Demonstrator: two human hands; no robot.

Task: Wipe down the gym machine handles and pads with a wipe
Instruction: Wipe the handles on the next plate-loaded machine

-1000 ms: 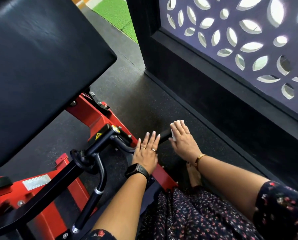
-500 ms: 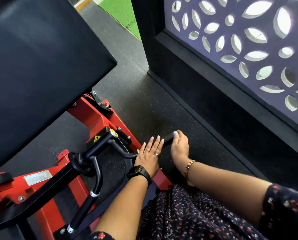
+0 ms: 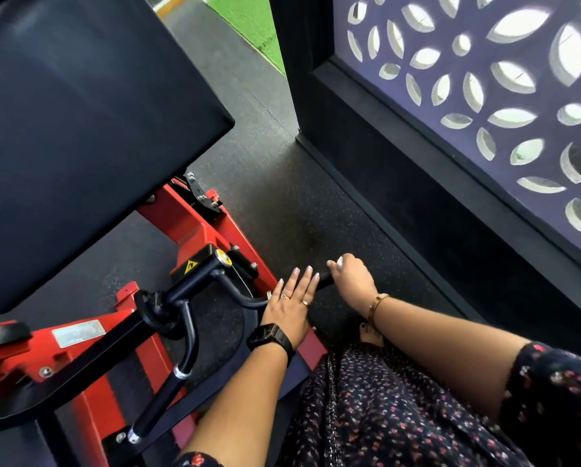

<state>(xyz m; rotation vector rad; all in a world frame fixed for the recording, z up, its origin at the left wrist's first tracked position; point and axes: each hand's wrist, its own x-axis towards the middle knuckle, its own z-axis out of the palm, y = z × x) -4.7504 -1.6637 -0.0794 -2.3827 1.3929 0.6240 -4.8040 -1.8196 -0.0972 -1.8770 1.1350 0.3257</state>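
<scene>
Lower centre: black handle grip [image 3: 326, 283], its end enclosed by the right hand [image 3: 351, 278], fingers clenched round it; the white sliver at the fingertips is probably the wipe [image 3: 339, 262]. Left hand [image 3: 290, 306] rests alongside, fingers straight. Judged progress: 1 handle under way; second handle [image 3: 162, 404], lower left, and black pad [image 3: 80, 129], upper left, apparently remain.

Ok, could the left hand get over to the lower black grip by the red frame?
Probably yes. The left hand lies flat on the upper handle, gripping nothing, and the lower grip stands uncovered close by, with nothing lying across it.
</scene>
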